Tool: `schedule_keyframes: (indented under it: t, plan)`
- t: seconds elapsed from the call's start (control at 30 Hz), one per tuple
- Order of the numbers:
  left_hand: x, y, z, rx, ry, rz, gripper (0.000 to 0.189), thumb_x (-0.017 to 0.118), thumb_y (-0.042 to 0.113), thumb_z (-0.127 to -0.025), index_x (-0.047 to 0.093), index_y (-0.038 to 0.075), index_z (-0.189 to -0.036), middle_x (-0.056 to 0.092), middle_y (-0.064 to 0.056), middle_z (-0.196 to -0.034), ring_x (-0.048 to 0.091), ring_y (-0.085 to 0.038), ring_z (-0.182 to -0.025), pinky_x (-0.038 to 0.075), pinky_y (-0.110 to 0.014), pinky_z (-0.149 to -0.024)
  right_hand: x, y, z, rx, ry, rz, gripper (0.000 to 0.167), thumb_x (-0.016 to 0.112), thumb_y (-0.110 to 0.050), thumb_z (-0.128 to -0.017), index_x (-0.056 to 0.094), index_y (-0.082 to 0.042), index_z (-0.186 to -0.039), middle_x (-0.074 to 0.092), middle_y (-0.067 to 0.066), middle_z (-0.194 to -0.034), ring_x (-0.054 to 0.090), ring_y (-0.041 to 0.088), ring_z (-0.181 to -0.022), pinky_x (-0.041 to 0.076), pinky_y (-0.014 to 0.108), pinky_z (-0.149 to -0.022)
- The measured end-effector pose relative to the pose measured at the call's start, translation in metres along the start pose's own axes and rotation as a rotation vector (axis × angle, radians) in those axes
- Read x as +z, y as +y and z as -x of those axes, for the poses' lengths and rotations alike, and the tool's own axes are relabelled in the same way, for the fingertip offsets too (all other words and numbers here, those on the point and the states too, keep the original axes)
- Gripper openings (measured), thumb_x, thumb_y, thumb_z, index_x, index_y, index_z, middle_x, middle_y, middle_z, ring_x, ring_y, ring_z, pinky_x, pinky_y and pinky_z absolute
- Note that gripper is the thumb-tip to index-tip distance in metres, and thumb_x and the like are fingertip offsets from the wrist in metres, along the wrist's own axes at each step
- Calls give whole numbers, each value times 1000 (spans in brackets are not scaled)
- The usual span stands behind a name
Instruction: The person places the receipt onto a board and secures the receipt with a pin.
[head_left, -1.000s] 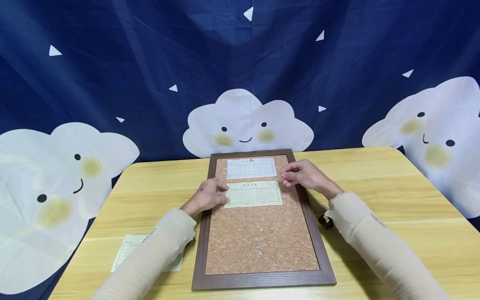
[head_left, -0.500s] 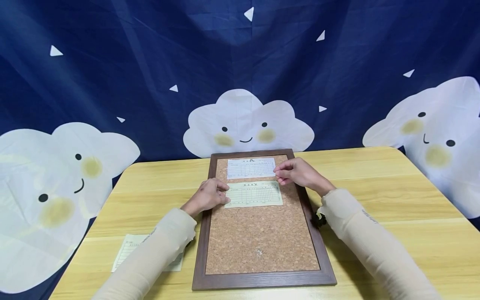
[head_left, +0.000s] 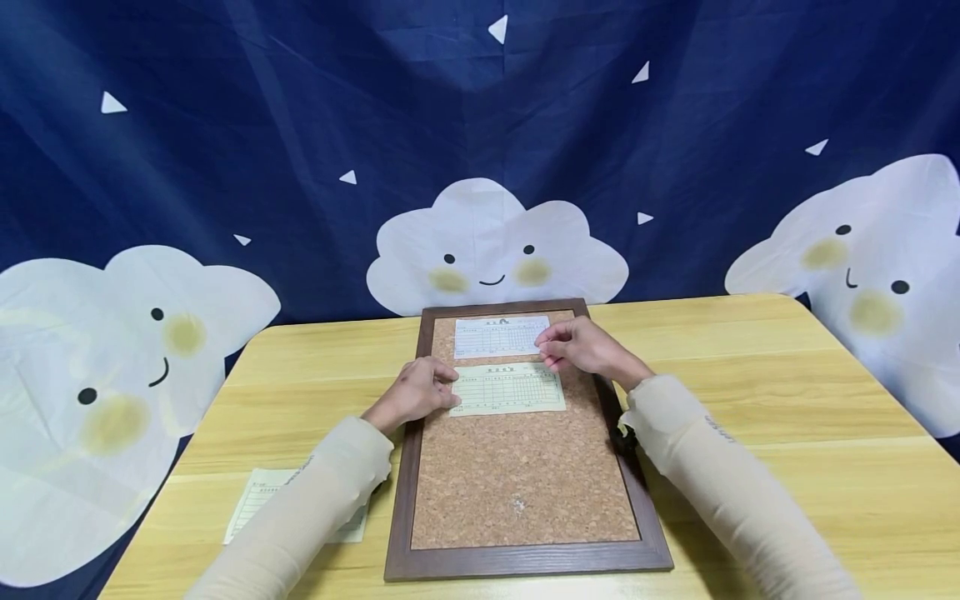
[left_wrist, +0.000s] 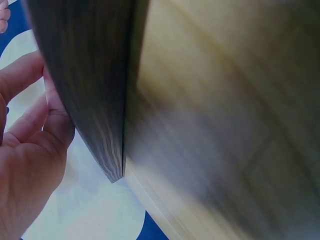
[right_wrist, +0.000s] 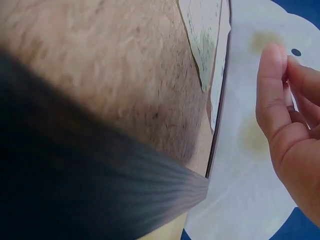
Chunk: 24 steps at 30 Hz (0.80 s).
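Note:
A pale yellow printed form (head_left: 506, 389) lies across the upper middle of a framed cork board (head_left: 528, 467). Thumb and fingertips of my left hand (head_left: 415, 389) rest at the form's left edge, holding it down against the cork. Over its upper right corner is my right hand (head_left: 585, 346), with thumb and index fingertips brought together. In the right wrist view the same right hand (right_wrist: 292, 110) shows no object between those tips. Just above the yellow form, a bluish-white printed form (head_left: 495, 337) lies on the board, its right edge partly behind the right fingers.
Another pale yellow form (head_left: 258, 496) lies on the wooden table (head_left: 787, 375), left of the board and partly under the left sleeve. The board's dark wooden frame (head_left: 525, 560) stands slightly raised. A blue cloth (head_left: 420, 108) with cloud faces hangs behind.
My right hand has moved left, from beside the two forms to over the yellow form's upper right corner. The left hand keeps its place at the left edge.

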<state>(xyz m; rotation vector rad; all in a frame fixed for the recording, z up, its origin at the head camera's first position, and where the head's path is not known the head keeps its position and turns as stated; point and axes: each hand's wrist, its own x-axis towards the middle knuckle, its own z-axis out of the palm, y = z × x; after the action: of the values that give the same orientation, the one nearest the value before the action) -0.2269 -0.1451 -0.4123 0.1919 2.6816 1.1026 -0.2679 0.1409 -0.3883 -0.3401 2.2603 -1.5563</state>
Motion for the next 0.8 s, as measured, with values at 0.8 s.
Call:
schedule_keyframes:
  t: [0.8]
  plan:
    - [-1, -2, 0, 5, -7, -3, 35, 81, 6, -83, 71, 1, -116, 60, -8, -117, 59, -17, -87, 51, -35, -81, 15, -5, -11, 33, -24, -20, 23, 54, 4, -100, 61, 17, -117, 66, 23, -90, 64, 14, -68, 59, 34, -72]
